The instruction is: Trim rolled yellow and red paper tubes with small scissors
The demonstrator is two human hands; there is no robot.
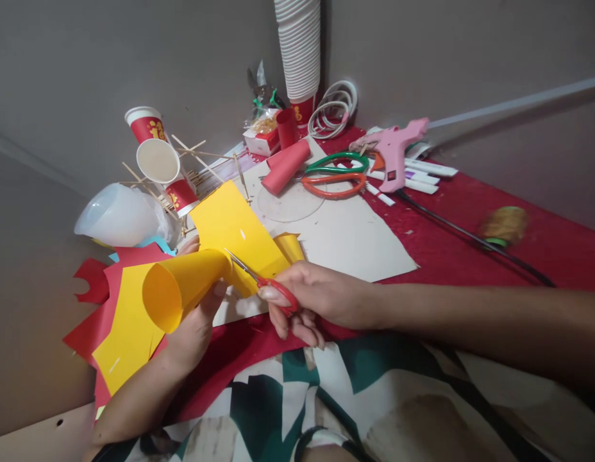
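A yellow paper cone (194, 282), rolled with its wide mouth toward the left, lies in my left hand (196, 330), whose fingers wrap round it from below and behind. My right hand (302, 298) grips small red-handled scissors (282, 295), thumb at the loop. The blades point up and left, touching or very near the narrow end of the cone. Behind them is a flat piece of yellow paper (237, 224). Another yellow rolled piece (290, 247) rests just beyond my right hand. Part of my left hand is hidden by the cone.
Red and yellow paper scraps (129, 321) pile at the left. A white sheet (360, 237) bears red paper rolls (288, 168) and large green-and-orange-handled scissors (333, 186). A pink glue gun (393, 154) trails a black cord. Paper cups (158, 160) and a tall cup stack (300, 51) stand behind.
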